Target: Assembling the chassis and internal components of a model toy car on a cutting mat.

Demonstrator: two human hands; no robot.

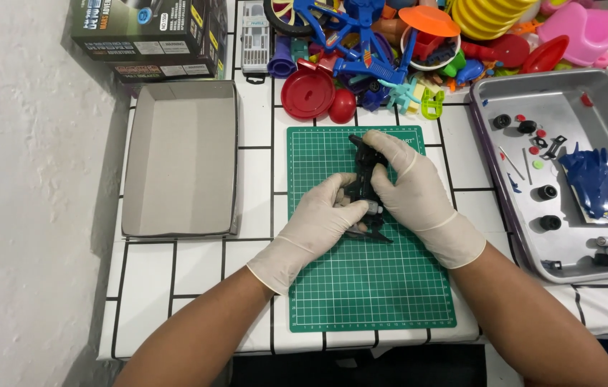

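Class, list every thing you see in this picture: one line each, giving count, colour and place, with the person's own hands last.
Cutting mat: one, green, centre of the table.
Toy chassis: one, black, over the mat, held in both hands.
Cardboard tray: one, grey-brown, left of the mat.
Metal tray: one, silver, right, holding small parts.
Toy car shell: one, blue, in the metal tray.
Plastic toys: many, mixed colours, behind the mat.
Boxes: stacked, dark, top left.
Left hand: gloved, white.
Right hand: gloved, white.

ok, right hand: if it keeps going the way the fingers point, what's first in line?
Right hand points up and left over the black toy frame it grips. Beyond that, probably the red disc past the green mat edge; depth is unclear.
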